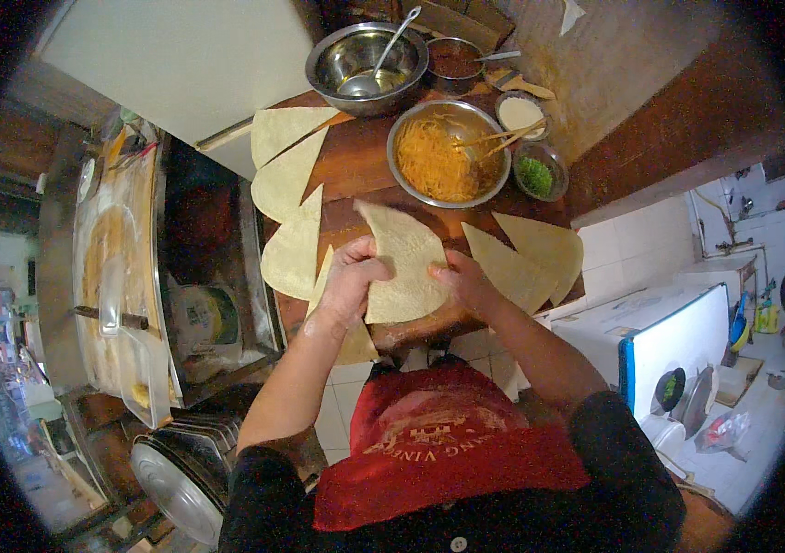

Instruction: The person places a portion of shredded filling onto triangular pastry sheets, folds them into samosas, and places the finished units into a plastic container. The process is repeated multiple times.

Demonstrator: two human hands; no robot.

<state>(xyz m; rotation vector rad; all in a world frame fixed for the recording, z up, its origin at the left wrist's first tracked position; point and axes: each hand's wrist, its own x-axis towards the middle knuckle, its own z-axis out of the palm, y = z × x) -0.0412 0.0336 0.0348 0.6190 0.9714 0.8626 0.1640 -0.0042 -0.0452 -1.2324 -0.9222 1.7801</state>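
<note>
A pale, wedge-shaped piece of flatbread (406, 267) is held up over the near part of the wooden table. My left hand (353, 276) grips its left edge between thumb and fingers. On the opposite edge, my right hand (459, 281) pinches it the same way. Similar flatbread wedges (291, 189) overlap in a column along the table's left side. More wedges (531, 258) lie fanned out to the right. Beyond my hands stands a steel bowl of shredded orange filling (443, 157), with chopsticks (500, 138) resting in it.
At the back are a large steel bowl (328, 60) with a ladle (395, 41) and a bowl of dark red paste (455, 63). A brush (523, 83), a cup of white contents (520, 112) and a bowl of chopped greens (536, 175) sit at the right, near a wall.
</note>
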